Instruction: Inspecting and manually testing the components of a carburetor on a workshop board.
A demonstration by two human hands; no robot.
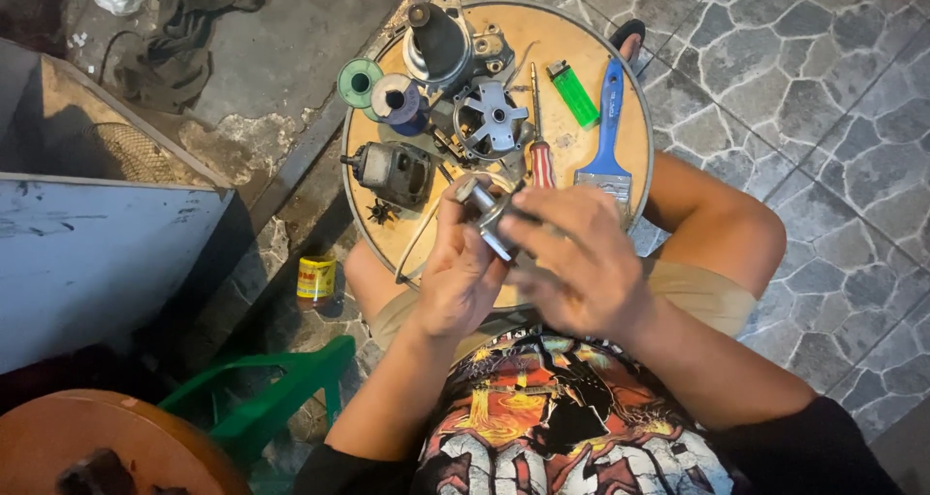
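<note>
A small metal part (487,216), seemingly a short shaft with a rounded housing, is being held over the near edge of the round bench (635,132), above the person's lap. The left hand (455,267) is being kept closed around the part from below, its fingers wrapped on the body. The right hand (572,258) is being laid over it from the other side, fingertips pinched on the upper end. The two hands are thus being kept together, both clamped on the same piece; what exactly is being turned or pressed cannot be told, since the fingers are covering it.

For the step to be done well, the part is probably best steadied by the left hand while only the right is worked, so that the shaft is not being bent or dropped. A thin wire or cable (418,235) is looping from the bench toward the hands and should be kept from being snagged.

Lying within reach on the bench are a red-handled screwdriver (540,151), a blue-handled brush (607,127), a green lighter (574,94), a grey finned rotor (492,119), a small dark motor (395,172), two spools (378,90) and a tall dark cylinder (436,42). A yellow tin (316,279) is standing on the floor beside the bench.
</note>
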